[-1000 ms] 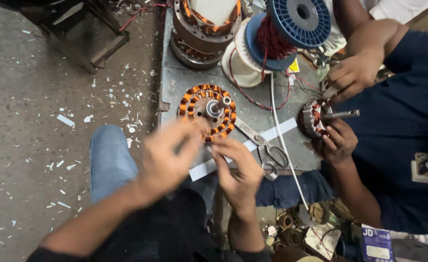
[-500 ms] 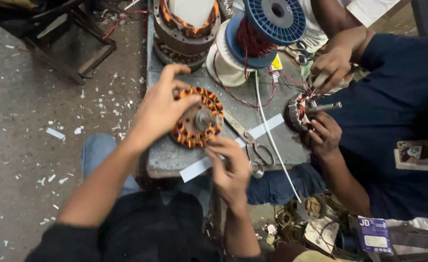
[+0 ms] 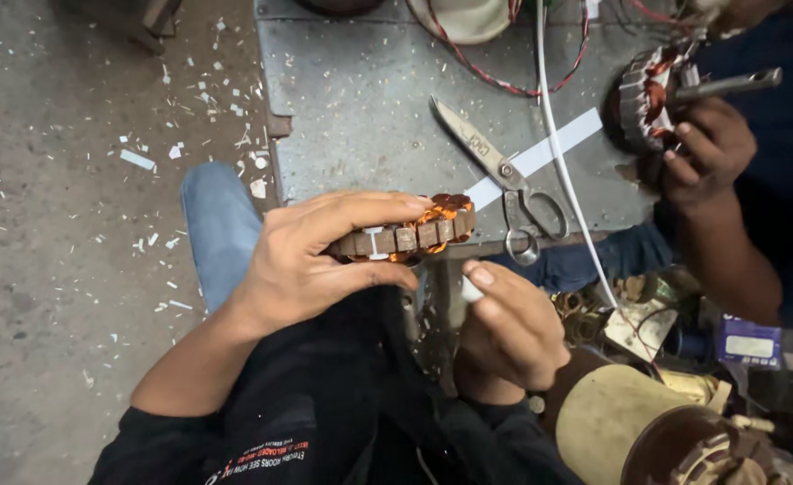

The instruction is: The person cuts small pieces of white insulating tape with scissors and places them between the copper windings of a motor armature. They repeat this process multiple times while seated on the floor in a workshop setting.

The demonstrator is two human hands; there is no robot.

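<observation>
My left hand (image 3: 311, 265) grips the stator (image 3: 405, 235) edge-on above the near bench (image 3: 361, 108) edge, turning its slots toward me. My right hand (image 3: 509, 328) pinches a small white strip (image 3: 471, 289) just below it.

Both the left hand (image 3: 311, 260) and the right hand (image 3: 509, 332) are bare — no gloves, rings or watch to be seen on either. The forearms are uncovered too, and the dark, near-black sleeves (image 3: 208, 431) of the top end around the elbow, with a small patch of printed lettering in red and white on the cloth near the bottom edge of the view. Below the left arm a knee shows in faded blue jeans (image 3: 217, 224) — plain denim, lighter along the top of the leg.
</observation>
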